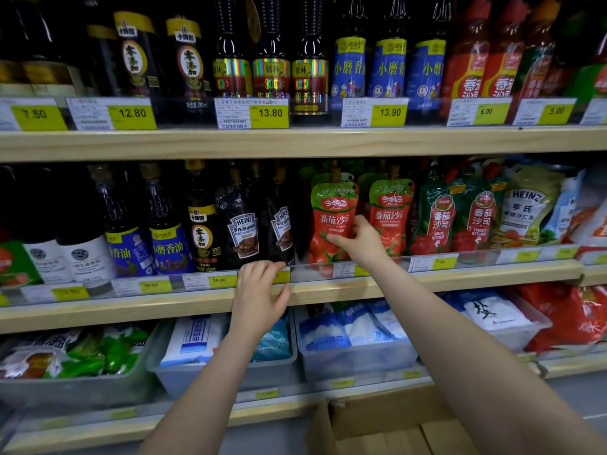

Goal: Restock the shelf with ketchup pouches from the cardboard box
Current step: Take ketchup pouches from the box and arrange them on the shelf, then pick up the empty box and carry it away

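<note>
Gripping a ketchup pouch [331, 218] upright behind the shelf [460, 274] lip, the right hand [359, 239] curls round it; the left hand [259, 293], fingers relaxed, rests on the lip beside a dark gap.

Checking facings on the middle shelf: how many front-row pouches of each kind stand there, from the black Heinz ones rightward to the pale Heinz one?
Black Heinz pepper sauce pouches: 2
Red-and-green ketchup pouches: 2, one held by the right hand
Dark green ketchup pouches: 2
Pale Heinz pouch: 1
Total: 7
</note>
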Demonstrator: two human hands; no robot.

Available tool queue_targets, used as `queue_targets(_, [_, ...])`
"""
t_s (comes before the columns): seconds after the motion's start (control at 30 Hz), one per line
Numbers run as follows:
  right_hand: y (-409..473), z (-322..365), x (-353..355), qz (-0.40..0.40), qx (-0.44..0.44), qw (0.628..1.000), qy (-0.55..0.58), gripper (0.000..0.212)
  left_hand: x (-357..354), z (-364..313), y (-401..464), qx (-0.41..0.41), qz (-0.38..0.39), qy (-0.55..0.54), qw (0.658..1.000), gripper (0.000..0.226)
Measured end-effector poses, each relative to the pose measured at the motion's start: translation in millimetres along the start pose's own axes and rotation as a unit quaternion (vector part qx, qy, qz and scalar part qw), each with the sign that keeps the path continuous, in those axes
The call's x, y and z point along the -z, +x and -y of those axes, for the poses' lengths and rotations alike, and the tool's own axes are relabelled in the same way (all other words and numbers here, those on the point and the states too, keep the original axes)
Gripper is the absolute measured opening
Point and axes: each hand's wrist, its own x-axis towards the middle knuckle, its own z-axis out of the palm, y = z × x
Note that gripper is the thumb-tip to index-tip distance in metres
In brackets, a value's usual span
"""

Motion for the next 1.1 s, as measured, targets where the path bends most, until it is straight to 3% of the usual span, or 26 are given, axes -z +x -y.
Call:
queue_targets(0.17, [-20, -5, 18, -0.041, 0.0, 0.999, -0.013, 0.064, 4, 2, -2, -0.028, 0.014, -0.003, 1.0, 0.043])
queue_targets(0.33, [-61, -24, 66, -0.031, 0.028, 0.998, -0.047, 0.041, 4, -23, -3, -0.115, -0.023, -0.014, 0.993, 0.04])
queue_targets(0.4, [-80, -34, 86, -0.009, 0.032, 0.995, -0.097, 0.034, -6, -54, 2, -0.158, 0.007, -0.061, 0.985, 0.037])
queue_targets(0.53, [-118, -60, 130, 0.008, -0.037, 0.982, -0.183, 0.044, -41, -112, 15, -0.203, 0.107, -0.125, 0.965, 0.039])
queue_targets(0.73, [-179, -82, 193, -0.001, -0.143, 0.955, -0.259, 0.046, -83, -167, 18, -0.207, 0.232, -0.135, 0.941, 0.057])
queue_targets(0.9, [-211, -102, 233, -0.034, -0.149, 0.954, -0.259, 0.043, -98, -212, 8, -0.243, 0.208, -0.121, 0.94, 0.053])
queue_targets(1.1, [-240, -146, 270, 0.009, -0.137, 0.958, -0.252, 0.046, -129, -260, -45, -0.191, 0.202, -0.115, 0.954, 0.042])
